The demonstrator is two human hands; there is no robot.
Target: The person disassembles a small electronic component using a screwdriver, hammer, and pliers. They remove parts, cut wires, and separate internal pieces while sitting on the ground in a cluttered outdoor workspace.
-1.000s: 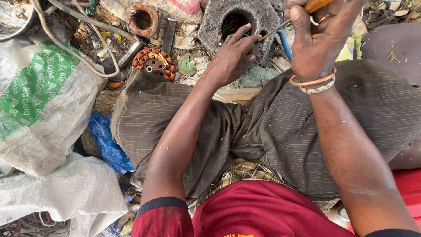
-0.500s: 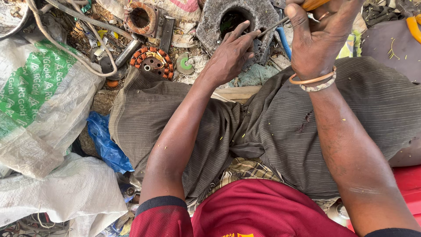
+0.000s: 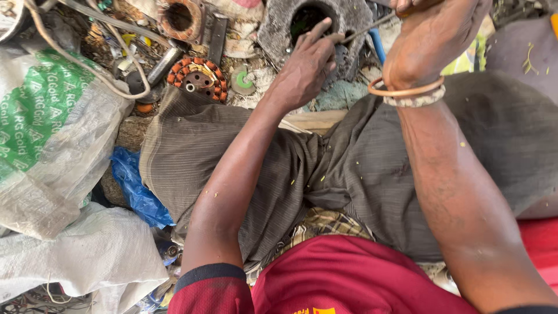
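The grey metal housing (image 3: 279,29) with its dark round opening is seen at the top of the view, on the cluttered ground just beyond the person's knees. Far to the left, a white and green woven sack (image 3: 46,134) is laid over the ground, with a blue plastic sheet (image 3: 136,192) beside it. Near the top, a copper-wound stator (image 3: 197,78) is set just left of the housing. The left hand (image 3: 305,67) is rested on the housing's rim, fingers curled loosely and one finger pointed into the opening; nothing is gripped. A thin metal rod (image 3: 366,28) is angled from the housing toward the right hand (image 3: 430,35), which is closed around the rod's upper end, its fingertips cut off by the frame. Bangles (image 3: 407,93) are worn on that wrist.
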